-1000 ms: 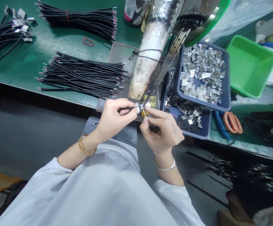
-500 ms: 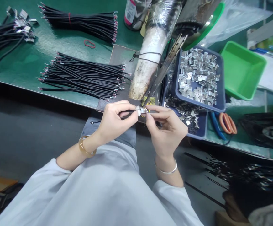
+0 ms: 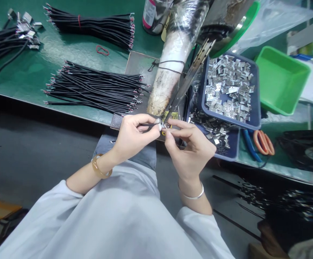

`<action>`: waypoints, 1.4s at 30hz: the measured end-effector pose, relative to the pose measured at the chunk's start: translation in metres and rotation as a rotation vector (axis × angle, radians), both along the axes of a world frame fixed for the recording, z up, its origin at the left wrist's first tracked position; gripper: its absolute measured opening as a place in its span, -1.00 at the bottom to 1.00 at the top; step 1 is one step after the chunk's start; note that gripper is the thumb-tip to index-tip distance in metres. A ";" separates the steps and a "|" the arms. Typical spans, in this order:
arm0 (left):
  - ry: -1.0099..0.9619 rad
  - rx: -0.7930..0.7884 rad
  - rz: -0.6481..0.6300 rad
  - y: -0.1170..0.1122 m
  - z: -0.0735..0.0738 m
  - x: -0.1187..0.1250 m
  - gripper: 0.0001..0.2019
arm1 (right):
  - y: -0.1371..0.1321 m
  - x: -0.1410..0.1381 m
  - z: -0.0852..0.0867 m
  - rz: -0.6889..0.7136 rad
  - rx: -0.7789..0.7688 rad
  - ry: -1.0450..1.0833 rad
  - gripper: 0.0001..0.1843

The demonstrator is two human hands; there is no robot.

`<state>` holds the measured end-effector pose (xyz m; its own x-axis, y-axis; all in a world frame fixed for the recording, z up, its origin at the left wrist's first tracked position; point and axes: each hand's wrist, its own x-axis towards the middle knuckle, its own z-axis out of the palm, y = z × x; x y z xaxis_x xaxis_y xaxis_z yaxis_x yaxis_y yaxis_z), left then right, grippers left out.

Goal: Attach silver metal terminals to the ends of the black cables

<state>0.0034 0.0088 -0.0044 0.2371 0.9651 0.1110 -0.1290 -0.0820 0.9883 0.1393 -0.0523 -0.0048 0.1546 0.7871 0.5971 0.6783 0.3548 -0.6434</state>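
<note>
My left hand (image 3: 136,135) pinches a black cable (image 3: 148,125) near its end, thumb and index finger together, with whitish covers on the fingertips. Close beside it, my right hand (image 3: 191,145) has thumb and fingers brought together on a thin pale wire (image 3: 166,126) at that cable end. A small shiny bit shows between the two hands, partly hidden by the fingers. Both hands are at the bench's front edge, just below the tip of a long perforated metal strip (image 3: 191,77). To the left lies a loose spread of black cables (image 3: 97,86) with stripped ends.
A blue tray (image 3: 257,97) of small metal brackets overlaps a lower tray (image 3: 235,147) on the right, beside a green bin (image 3: 282,79) and orange-handled scissors (image 3: 264,142). A film-wrapped tube (image 3: 169,57) leans behind the hands. A banded cable bundle (image 3: 91,27) lies farther back.
My right fingertips have shifted slightly left, closer to my left hand, and the shiny piece between them shows less. The view has turned a little; the cables and trays stay in place.
</note>
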 end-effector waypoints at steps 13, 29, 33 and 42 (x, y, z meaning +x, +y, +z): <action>0.072 -0.016 -0.009 -0.001 0.006 -0.001 -0.90 | -0.002 -0.002 0.007 -0.046 0.068 -0.183 -0.83; 0.230 0.050 -0.038 -0.010 0.000 -0.008 -0.89 | -0.009 -0.005 0.004 -0.024 0.097 -0.260 -0.81; 0.306 0.367 -0.031 -0.016 -0.002 -0.011 -0.86 | -0.011 -0.002 0.004 -0.091 -0.028 -0.108 -0.88; 0.123 0.118 -0.179 -0.018 0.003 -0.018 -0.90 | -0.005 0.007 0.007 0.051 0.046 -0.257 -0.89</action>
